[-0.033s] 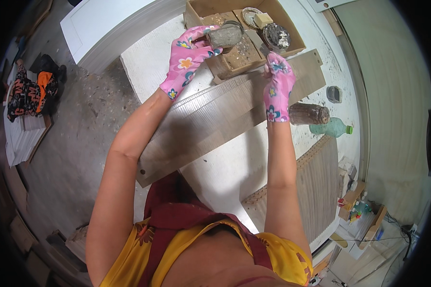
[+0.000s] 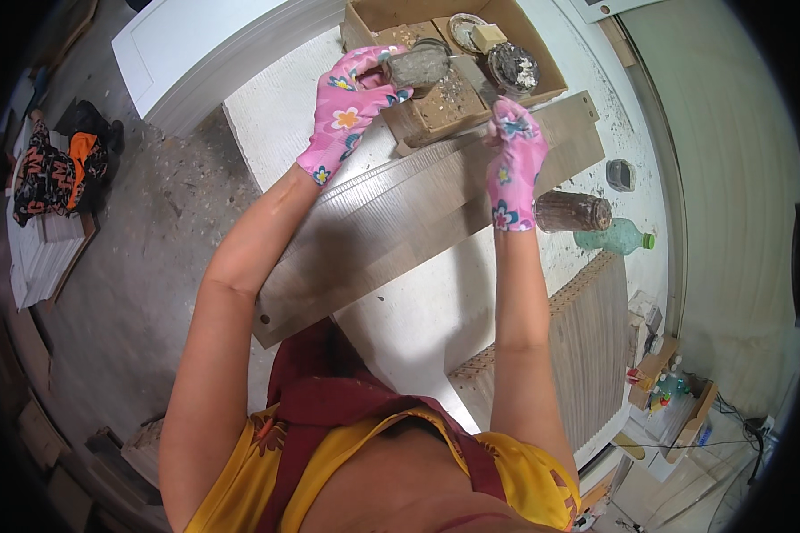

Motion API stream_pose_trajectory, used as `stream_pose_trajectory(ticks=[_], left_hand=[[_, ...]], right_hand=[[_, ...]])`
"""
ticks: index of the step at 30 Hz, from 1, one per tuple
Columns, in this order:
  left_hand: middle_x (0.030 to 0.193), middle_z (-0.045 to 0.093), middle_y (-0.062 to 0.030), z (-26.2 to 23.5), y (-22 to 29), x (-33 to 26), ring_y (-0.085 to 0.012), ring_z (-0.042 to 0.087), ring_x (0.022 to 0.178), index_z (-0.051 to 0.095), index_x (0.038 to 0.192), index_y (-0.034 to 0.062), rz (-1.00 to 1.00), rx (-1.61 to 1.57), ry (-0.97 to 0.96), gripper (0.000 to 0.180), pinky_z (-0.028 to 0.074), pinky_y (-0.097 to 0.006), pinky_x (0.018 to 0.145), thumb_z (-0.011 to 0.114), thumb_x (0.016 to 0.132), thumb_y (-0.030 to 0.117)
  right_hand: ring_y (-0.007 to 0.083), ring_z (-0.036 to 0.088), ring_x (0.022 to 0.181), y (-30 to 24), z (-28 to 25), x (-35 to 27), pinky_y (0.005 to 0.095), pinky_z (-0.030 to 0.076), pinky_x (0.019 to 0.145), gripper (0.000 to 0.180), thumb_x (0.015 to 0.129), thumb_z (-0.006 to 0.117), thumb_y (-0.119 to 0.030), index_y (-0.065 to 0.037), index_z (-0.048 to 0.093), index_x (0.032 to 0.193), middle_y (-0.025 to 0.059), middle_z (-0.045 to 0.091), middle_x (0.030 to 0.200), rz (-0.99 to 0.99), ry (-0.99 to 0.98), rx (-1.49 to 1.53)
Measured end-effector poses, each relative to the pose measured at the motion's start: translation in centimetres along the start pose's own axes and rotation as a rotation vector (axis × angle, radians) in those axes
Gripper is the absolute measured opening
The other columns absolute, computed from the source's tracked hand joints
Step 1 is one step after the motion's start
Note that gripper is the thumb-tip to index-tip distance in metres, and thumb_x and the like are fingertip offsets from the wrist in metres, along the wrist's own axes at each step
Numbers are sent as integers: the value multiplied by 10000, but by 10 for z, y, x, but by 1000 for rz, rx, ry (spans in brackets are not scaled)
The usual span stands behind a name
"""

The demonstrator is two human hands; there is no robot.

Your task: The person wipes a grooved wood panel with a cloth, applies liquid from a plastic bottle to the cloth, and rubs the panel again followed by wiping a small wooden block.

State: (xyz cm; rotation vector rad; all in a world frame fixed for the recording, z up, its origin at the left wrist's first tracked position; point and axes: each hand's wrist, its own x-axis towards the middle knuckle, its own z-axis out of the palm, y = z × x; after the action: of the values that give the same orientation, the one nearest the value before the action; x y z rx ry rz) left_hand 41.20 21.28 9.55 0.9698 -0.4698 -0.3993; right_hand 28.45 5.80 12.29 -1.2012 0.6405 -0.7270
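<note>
The left hand (image 2: 342, 111), in a pink flowered glove, curls closed around a grey jar (image 2: 415, 65) above the cardboard box (image 2: 542, 84). The right hand (image 2: 513, 160) pinches shut on a thin metal blade (image 2: 474, 75) reaching toward the jar. Below both lies a long grey wooden board (image 2: 391, 222) across the white table (image 2: 276, 120).

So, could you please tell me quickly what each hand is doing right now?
Left hand: closed on a grey jar.
Right hand: closed on a thin tool, kind unclear.
</note>
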Motion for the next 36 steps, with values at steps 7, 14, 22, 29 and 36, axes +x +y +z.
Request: stream_pose_trajectory(ticks=[7, 14, 22, 29, 36], left_hand=[[1245, 516, -93, -1, -7, -5, -209, 565, 1077, 599, 1200, 11, 156, 153, -73, 452, 547, -361, 917, 628, 768, -119], [1252, 515, -91, -4, -9, -6, -216, 561, 1076, 600, 1195, -2, 176, 131, -77, 459, 544, -341, 905, 655, 750, -97], [1237, 517, -79, 1, -1, -11, -194, 555, 1093, 609, 1189, 11, 182, 187, -92, 489, 525, -217, 766, 667, 724, -127], [1231, 531, -79, -2, -4, -13, -187, 555, 1096, 618, 1182, 17, 136, 100, -126, 472, 514, -235, 797, 676, 730, -106], [1237, 539, -87, -4, 1, -17, -179, 555, 1092, 629, 1180, 35, 239, 293, -152, 484, 487, -268, 874, 687, 720, -105]], right_hand=[[56, 520, 597, 12, 23, -20, 181, 375, 513, 158, 876, 642, -45, 16, 649, 1022, -1, 605, 763, -64, -88, -52], [79, 521, 592, 6, 11, -21, 192, 391, 512, 164, 890, 622, -49, 37, 638, 1028, 18, 599, 772, -57, -11, 109], [74, 530, 620, 14, 10, -18, 199, 411, 538, 155, 902, 582, -27, 49, 636, 1026, 35, 628, 822, -30, -43, 5], [83, 549, 624, 4, 10, -35, 207, 433, 546, 206, 905, 595, -54, 69, 615, 1068, 44, 626, 814, -137, -85, 105], [97, 562, 603, 11, -13, -13, 214, 419, 492, 165, 874, 595, 0, 36, 630, 1031, 57, 642, 800, 7, 0, 59]])
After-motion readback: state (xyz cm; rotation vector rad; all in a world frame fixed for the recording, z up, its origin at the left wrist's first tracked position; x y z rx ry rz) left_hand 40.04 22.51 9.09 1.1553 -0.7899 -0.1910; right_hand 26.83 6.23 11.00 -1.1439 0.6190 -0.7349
